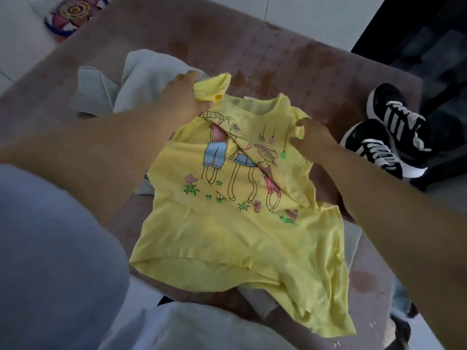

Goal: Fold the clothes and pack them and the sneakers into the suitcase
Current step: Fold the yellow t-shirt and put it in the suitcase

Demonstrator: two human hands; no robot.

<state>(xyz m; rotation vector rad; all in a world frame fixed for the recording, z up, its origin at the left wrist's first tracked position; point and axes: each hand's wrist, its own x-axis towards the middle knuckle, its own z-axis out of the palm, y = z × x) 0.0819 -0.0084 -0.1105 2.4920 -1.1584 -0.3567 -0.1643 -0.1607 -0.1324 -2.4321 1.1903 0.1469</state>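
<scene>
A small yellow T-shirt (pixel 227 223) with a cartoon print lies face up and creased on a brownish patterned surface (pixel 278 59). My left hand (pixel 185 97) pinches the shirt at its left shoulder, by the bunched left sleeve. At the right sleeve, my right hand (pixel 312 136) grips the fabric. A diagonal fold runs across the print. Two black sneakers (pixel 389 132) with white stripes and laces stand at the right edge of the surface. No suitcase is in view.
A crumpled light grey garment (pixel 141 79) lies behind my left hand. A colourful round object (pixel 73 13) sits on the pale floor at top left. Dark furniture (pixel 429 46) stands at top right. My grey-clad knees are at the bottom.
</scene>
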